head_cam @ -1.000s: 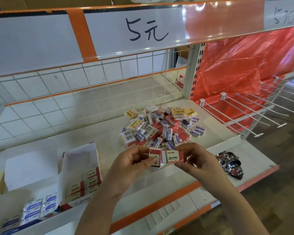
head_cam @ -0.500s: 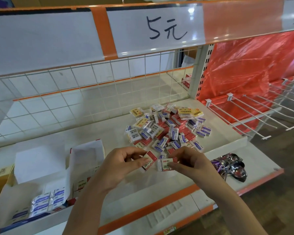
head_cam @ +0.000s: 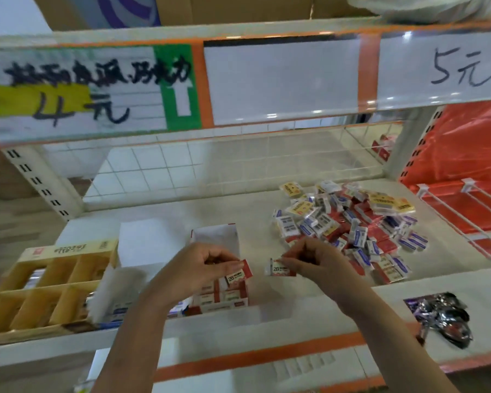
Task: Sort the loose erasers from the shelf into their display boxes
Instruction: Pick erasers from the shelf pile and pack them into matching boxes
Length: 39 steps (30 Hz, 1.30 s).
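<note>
My left hand (head_cam: 194, 269) pinches a red 2B eraser (head_cam: 238, 274) just above the red display box (head_cam: 221, 297), which holds rows of red erasers. My right hand (head_cam: 315, 265) pinches a second red 2B eraser (head_cam: 278, 269) a little to the right, in front of the loose pile of red, blue and yellow erasers (head_cam: 349, 225) on the white shelf (head_cam: 238, 211). A white box with blue erasers (head_cam: 119, 304) stands left of the red one, its lid flap raised.
A yellow partitioned display box (head_cam: 48, 282) sits at the far left. A crumpled shiny wrapper (head_cam: 442, 316) lies at the shelf's front right. White wire hooks (head_cam: 471, 211) stick out from the red panel on the right. The price-label rail (head_cam: 267, 80) overhangs the shelf.
The view has swung left, bringing the boxes to the middle. My hands have drawn apart, each with one red eraser, and my left hand has moved over the red display box.
</note>
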Each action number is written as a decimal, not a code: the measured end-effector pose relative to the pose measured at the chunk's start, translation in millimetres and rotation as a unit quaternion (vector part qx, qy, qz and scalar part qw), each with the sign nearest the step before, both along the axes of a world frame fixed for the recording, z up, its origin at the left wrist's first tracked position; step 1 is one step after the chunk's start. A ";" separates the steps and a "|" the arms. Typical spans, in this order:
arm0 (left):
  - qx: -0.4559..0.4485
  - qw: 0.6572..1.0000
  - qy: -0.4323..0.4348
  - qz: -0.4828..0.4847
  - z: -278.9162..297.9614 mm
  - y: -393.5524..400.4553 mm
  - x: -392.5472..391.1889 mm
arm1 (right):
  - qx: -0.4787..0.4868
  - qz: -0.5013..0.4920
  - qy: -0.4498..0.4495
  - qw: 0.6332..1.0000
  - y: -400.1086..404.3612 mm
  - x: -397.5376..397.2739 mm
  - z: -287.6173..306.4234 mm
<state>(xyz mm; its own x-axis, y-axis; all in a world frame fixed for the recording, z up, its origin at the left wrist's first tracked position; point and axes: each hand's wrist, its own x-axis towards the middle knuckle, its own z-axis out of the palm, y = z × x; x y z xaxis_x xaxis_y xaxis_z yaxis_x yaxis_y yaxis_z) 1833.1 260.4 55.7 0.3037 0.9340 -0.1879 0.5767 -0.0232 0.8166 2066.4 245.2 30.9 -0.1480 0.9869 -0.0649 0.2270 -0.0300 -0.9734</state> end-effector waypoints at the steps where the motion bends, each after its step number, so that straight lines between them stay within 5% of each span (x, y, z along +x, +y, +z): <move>1: -0.001 1.000 0.004 0.005 -0.6 1.0 -9.1 | 0.007 0.010 -0.013 1.000 5.3 -7.6 0.1; 22: 0.013 0.996 0.075 0.044 -1.3 8.4 -107.0 | 0.103 0.128 -0.378 0.911 68.8 -134.3 -25.3; 32: 0.008 0.998 0.051 0.036 0.3 12.0 -108.2 | 0.037 0.121 -0.359 0.925 70.8 -133.6 -28.1; 39: 0.006 0.998 0.052 0.020 4.8 13.5 -101.2 | 0.043 0.169 -0.403 0.898 72.8 -132.5 -24.1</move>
<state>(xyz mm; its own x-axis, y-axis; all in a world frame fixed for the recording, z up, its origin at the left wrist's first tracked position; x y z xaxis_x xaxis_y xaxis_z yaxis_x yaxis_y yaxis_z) 1732.0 273.9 60.6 0.2450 0.9478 -0.2043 0.6585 -0.0080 0.7525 1933.9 318.0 6.9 -0.3796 0.9007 -0.2114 0.8413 0.2410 -0.4838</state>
